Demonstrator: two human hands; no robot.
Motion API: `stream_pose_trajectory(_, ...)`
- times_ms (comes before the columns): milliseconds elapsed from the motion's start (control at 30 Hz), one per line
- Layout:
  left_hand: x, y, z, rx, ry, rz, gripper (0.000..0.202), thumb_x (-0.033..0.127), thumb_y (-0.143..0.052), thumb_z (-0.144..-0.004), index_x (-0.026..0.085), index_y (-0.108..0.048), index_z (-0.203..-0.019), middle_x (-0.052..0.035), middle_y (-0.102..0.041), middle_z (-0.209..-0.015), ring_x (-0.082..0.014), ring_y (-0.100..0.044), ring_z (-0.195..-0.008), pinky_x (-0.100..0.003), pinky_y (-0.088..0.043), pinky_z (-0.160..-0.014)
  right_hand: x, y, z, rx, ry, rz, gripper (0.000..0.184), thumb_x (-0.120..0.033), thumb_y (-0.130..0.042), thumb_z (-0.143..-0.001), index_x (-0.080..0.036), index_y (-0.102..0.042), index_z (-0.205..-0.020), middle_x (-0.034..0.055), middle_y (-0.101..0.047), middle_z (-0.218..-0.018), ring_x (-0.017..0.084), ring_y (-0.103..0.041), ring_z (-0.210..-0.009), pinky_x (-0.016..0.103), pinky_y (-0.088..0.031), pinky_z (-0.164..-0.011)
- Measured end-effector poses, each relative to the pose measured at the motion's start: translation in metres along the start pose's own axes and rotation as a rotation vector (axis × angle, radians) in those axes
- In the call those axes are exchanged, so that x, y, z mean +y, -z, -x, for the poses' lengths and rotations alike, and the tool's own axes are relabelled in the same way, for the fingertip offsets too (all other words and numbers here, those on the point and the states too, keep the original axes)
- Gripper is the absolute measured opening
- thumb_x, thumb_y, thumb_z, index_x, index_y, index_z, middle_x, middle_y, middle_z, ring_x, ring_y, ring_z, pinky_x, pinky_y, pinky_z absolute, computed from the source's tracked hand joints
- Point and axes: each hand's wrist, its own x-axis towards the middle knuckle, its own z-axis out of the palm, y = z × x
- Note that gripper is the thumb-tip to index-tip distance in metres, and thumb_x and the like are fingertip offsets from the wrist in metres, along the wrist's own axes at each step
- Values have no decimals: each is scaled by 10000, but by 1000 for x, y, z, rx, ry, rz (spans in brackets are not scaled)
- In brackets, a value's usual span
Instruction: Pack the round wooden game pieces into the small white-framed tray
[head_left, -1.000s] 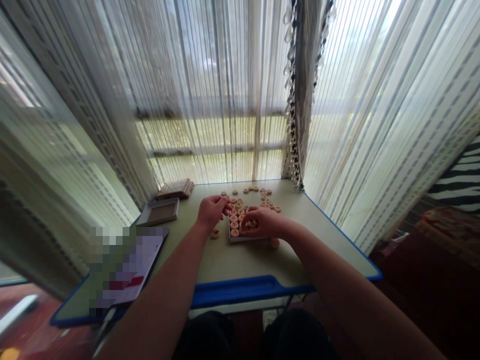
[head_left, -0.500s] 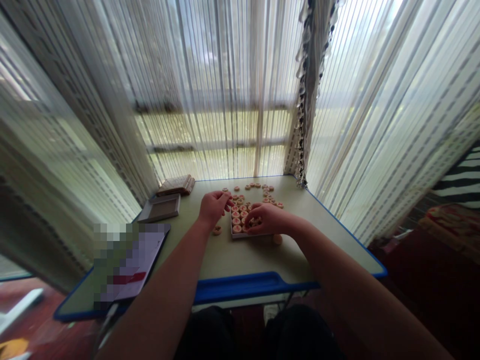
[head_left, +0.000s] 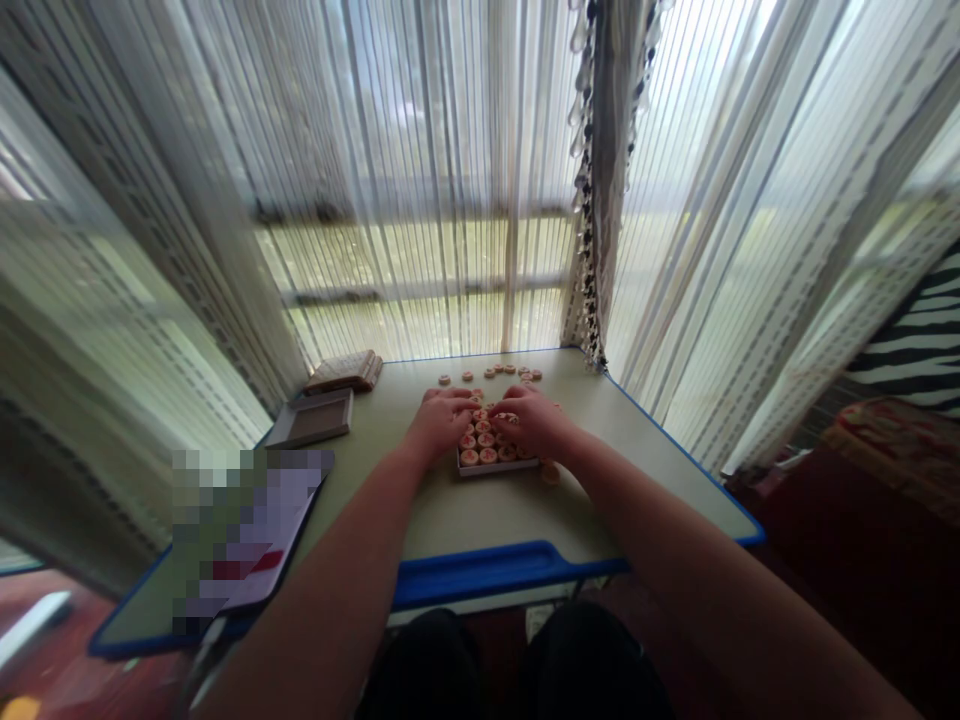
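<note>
Round wooden xiangqi pieces [head_left: 487,440] with red characters stand in rows in a shallow white box [head_left: 499,467] on the table. My left hand [head_left: 442,418] reaches over the box's left side, its bent fingers close together at the pieces toward the back. From the right, my right hand [head_left: 529,418] comes over the box with curled fingers, its fingertips a short gap from the left ones. Whatever lies under either hand's fingertips is too small and covered to make out. One loose piece [head_left: 550,473] lies beside the box's front right corner.
More loose pieces [head_left: 489,373] are scattered along the back of the table [head_left: 480,515]. To the left are an empty box lid [head_left: 311,420], a folded quilted item [head_left: 341,370] and a tablet-like device [head_left: 300,520], partly blurred. Striped curtains [head_left: 420,280] hang behind the table.
My right hand has moved back from the box's front rows, uncovering more pieces there. My left hand has come slightly right and nearer, over the box's edge. The camera view has shifted a little.
</note>
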Motion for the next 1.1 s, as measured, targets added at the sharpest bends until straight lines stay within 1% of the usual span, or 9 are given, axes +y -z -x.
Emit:
stream_pose_trajectory(100,0,-2,0,-62,-6,-36,303,224,-431,-727,233,-696,-874,-29,-616,-1066,-224,-481,-1041,-395,-322,-947,0,-3,0,-7,2,42,248,-369,-516,-774,-242,-683,-907,62,-549,-884,186,-455,-879,316,-335,-821)
stream_pose_trajectory(167,-1,-2,0,-78,-8,-39,303,223,-427,-723,238,-702,-849,-28,-614,-1072,-225,-475,-1052,-396,-317,-950,0,-4,0,-13,22,52,256,-386,-505,-777,-255,-684,-906,55,-549,-886,184,-451,-872,320,-327,-825)
stream_pose_trajectory(367,0,0,0,-49,-31,-29,276,233,-447,-698,233,-712,-774,-28,-629,-1023,-210,-501,-1006,-374,-343,-933,2,-4,0,2,43,54,226,-347,-509,-769,-255,-691,-865,48,-556,-854,173,-464,-834,319,-327,-828)
stream_pose_trajectory(500,3,1,2,-70,-31,-38,246,243,-475,-680,238,-718,-717,-28,-641,-983,-218,-513,-985,-367,-350,-931,2,-5,0,-14,55,56,206,-317,-525,-756,-252,-697,-848,49,-556,-848,173,-466,-828,314,-327,-824)
stream_pose_trajectory(667,4,2,2,-76,-26,-18,247,249,-470,-685,231,-716,-698,-24,-650,-961,-219,-513,-982,-357,-355,-928,2,-6,0,-1,73,45,203,-314,-524,-755,-250,-695,-843,47,-552,-845,166,-471,-813,309,-333,-814)
stream_pose_trajectory(767,3,2,2,-58,-14,-1,251,236,-463,-687,225,-712,-716,-20,-651,-963,-208,-518,-977,-346,-360,-923,1,-5,-1,5,57,44,200,-310,-526,-756,-244,-692,-846,49,-550,-862,168,-463,-825,304,-336,-809)
stream_pose_trajectory(867,2,2,1,-33,9,-13,269,232,-452,-702,213,-707,-787,-31,-648,-979,-206,-520,-981,-347,-353,-929,1,-4,-3,18,20,67,228,-340,-504,-775,-247,-681,-886,59,-545,-900,183,-445,-873,312,-332,-817)
stream_pose_trajectory(967,2,2,1,-49,8,-46,285,246,-439,-721,218,-704,-822,-37,-637,-1009,-213,-506,-1006,-358,-334,-943,-1,-5,-4,14,0,115,275,-367,-470,-796,-248,-664,-952,70,-542,-939,202,-427,-907,333,-319,-831)
stream_pose_trajectory(1100,2,0,1,-77,-2,-41,307,245,-410,-741,223,-707,-812,-34,-635,-1009,-204,-498,-1008,-354,-330,-941,-2,-7,-5,-39,10,147,282,-370,-453,-805,-251,-673,-935,68,-549,-954,206,-420,-888,339,-315,-819)
